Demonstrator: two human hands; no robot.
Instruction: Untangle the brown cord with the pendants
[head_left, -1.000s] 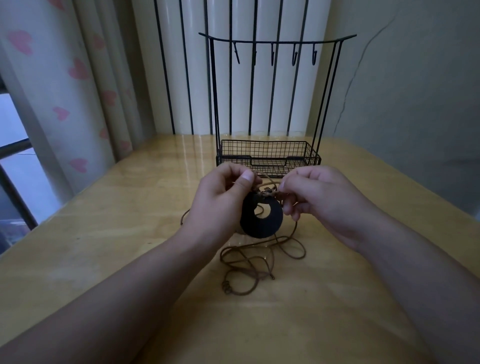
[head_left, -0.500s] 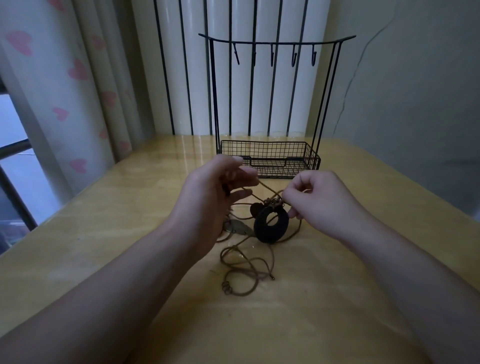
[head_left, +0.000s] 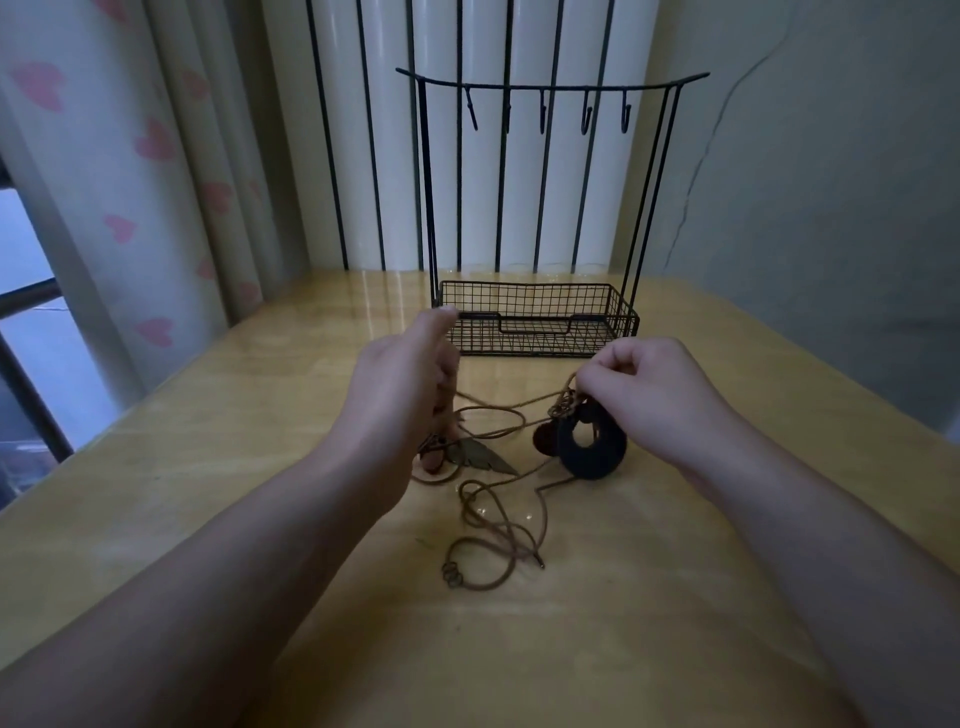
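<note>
Where right hand (head_left: 660, 400) pinches cord (head_left: 498, 519) knot, left hand (head_left: 400, 395) fingers hidden, grip unclear

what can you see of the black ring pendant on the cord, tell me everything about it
The black ring pendant is a thick, matte, dark ring with an off-centre hole. It stands tilted on edge on the wooden table, hung from a knot in the brown cord at its top. The right hand pinches the cord just above it. A small reddish-brown bead sits against its left side.
</note>
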